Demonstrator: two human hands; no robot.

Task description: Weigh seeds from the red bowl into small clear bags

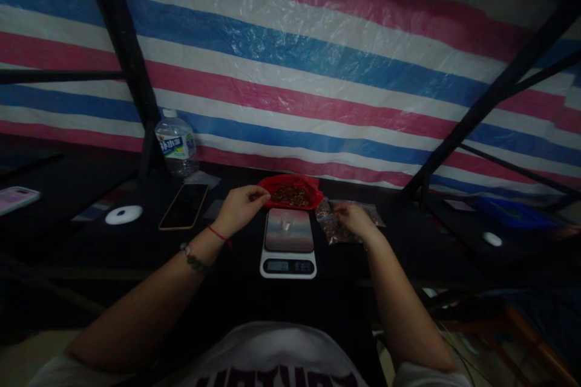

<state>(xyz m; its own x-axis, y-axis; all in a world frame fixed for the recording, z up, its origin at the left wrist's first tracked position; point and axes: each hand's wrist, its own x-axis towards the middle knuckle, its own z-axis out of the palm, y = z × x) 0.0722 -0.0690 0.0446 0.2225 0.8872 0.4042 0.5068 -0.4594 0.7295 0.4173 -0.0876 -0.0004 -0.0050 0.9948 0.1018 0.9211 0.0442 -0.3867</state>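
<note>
Left hand (240, 208): thumb and fingertips pressed together at the near left rim of the red plastic bag (314, 184), which lies open behind the kitchen scale (288, 248). My judgement: a light fingertip pinch suits pieces this small; a fuller grasp would likely scatter them. Wrist best kept high and outside the pan (297, 240), since a brush of the hand could disturb the reading.

Centre: a small clear object (285, 224), possibly a cup, sits on the pan. It looks light, so probably easily tipped; best approached from above.

Right hand (354, 221): fingers curled down over the filled clear plastic bags (334, 233), just right of the scale. Advisable to handle one by its upper edge, mouth upward, clear of the pan.

Unclear: whether the left fingertips hold a piece or the rim. Right fingertips merge with the bags; cannot tell if they pinch anything. Brownish pieces (294, 195) in the red bag too dim to identify. Display (278, 266) lit, figures illegible. Bag openings partly covered by the right hand.
</note>
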